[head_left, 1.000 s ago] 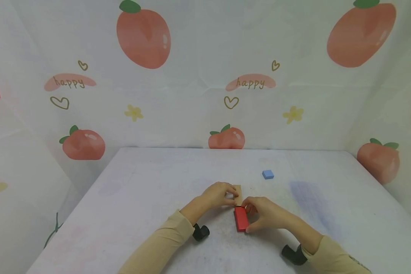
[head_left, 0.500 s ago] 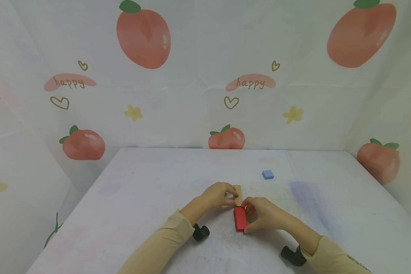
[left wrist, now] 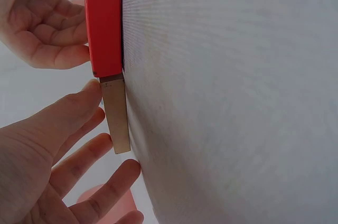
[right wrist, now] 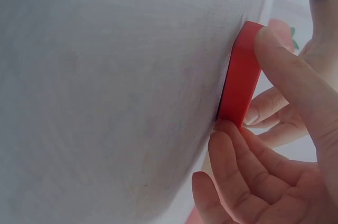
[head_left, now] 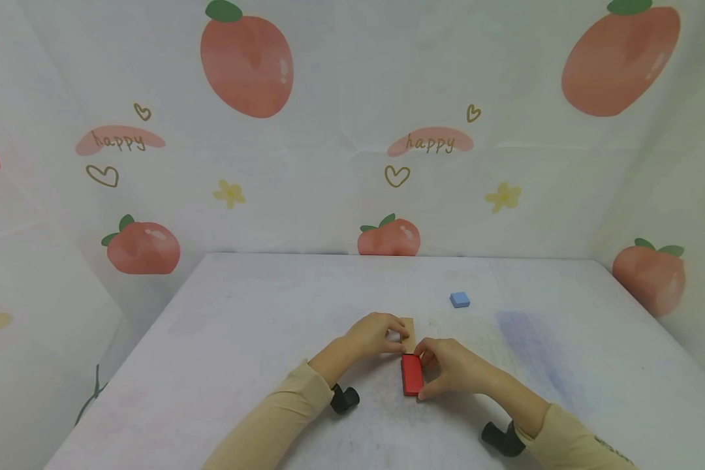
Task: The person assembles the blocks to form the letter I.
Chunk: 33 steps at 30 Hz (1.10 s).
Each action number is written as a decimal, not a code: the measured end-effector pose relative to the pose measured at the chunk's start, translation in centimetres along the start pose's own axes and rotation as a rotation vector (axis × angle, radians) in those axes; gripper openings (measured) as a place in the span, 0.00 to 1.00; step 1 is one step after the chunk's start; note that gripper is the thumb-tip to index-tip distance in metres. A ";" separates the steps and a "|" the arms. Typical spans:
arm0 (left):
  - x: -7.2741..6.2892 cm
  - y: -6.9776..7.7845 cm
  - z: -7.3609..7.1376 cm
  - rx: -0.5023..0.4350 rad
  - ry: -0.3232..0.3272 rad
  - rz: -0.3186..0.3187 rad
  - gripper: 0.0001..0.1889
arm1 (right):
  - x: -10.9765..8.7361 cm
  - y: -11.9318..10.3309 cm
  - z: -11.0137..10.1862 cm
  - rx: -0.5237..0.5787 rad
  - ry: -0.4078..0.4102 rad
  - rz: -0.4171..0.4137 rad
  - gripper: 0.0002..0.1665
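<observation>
A red rectangular block (head_left: 412, 375) lies on the white table, lined up end to end with a plain wooden block (head_left: 408, 333) just beyond it. My right hand (head_left: 459, 367) pinches the red block; in the right wrist view the thumb is on its near end and the fingertips are at its far end. With thumb and fingers, my left hand (head_left: 373, 334) holds the wooden block, covering part of it in the head view. From the left wrist, the wooden block (left wrist: 116, 115) looks lower in height than the red block (left wrist: 105, 23), their ends meeting.
A small blue block (head_left: 460, 299) lies farther back, to the right of both hands. Black wrist cameras (head_left: 345, 399) hang low under the sleeves. The table (head_left: 258, 307) ends at a white curtain (head_left: 329, 196) printed with fruit.
My right hand has shifted the red block slightly left and straightened it against the wooden block. The left hand has stayed in place.
</observation>
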<state>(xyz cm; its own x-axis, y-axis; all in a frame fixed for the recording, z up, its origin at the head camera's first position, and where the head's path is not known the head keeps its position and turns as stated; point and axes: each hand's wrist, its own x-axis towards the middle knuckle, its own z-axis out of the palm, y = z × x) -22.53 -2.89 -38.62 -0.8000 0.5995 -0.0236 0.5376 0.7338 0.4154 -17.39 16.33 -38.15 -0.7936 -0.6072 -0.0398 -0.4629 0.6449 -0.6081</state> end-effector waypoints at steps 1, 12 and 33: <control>0.0 0.0 0.0 0.001 -0.001 -0.001 0.16 | 0.0 0.0 0.0 0.002 0.000 0.000 0.32; 0.0 -0.1 0.0 -0.004 0.007 0.014 0.15 | 0.0 0.0 0.0 0.016 -0.002 0.008 0.32; -0.1 0.0 -0.1 -0.015 0.013 0.043 0.15 | -0.2 0.4 -0.2 0.021 0.005 0.022 0.30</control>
<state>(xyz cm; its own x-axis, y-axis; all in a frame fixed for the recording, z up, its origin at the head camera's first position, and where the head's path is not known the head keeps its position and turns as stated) -22.50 -2.96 -38.58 -0.7797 0.6261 0.0069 0.5677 0.7022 0.4297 -17.55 16.80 -38.22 -0.8051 -0.5911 -0.0495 -0.4372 0.6477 -0.6239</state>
